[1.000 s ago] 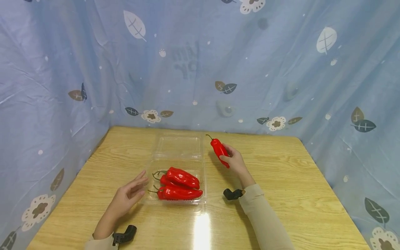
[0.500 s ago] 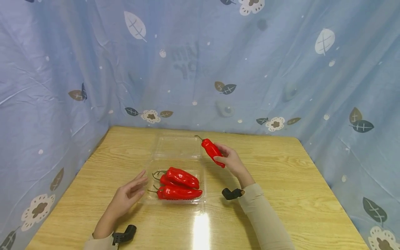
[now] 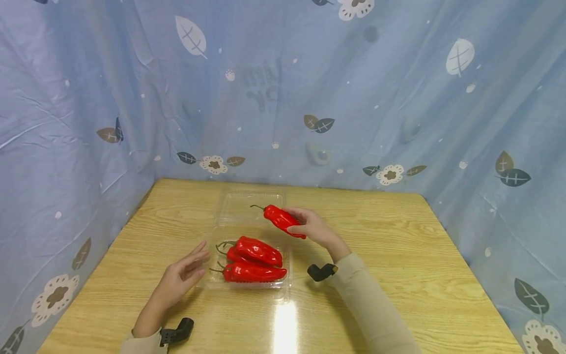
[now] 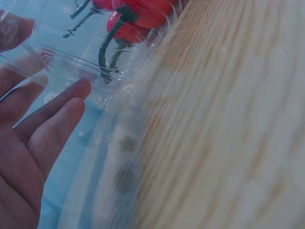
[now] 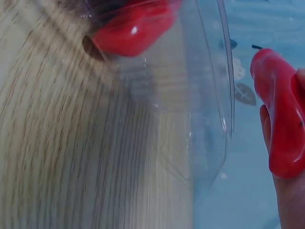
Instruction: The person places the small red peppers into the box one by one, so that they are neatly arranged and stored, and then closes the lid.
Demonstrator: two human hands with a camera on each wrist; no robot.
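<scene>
A clear plastic clamshell box (image 3: 287,280) lies on the table with its lid (image 3: 234,202) folded back. Several red peppers (image 3: 255,272) with green stems rest inside, their stems toward the left. Above the box's far right part, my right hand (image 3: 315,227) grips another red pepper (image 3: 280,218), its stem pointing left. That held pepper (image 5: 281,112) also shows at the right edge of the right wrist view. By the box's left side is my left hand (image 3: 179,276), fingers loosely extended. In the left wrist view its fingers (image 4: 57,112) are at the box's wall, and I cannot tell whether they touch it.
A wooden table (image 3: 389,246) spans the scene. Blue patterned curtain (image 3: 283,98) hangs behind it and along both sides. Black wrist devices (image 3: 177,332) are worn at both sleeves. Bright glare falls on the table in front of the box.
My right hand has carried the pepper leftward, from the right of the box to over its far right part. The left hand and the peppers in the box have stayed put.
</scene>
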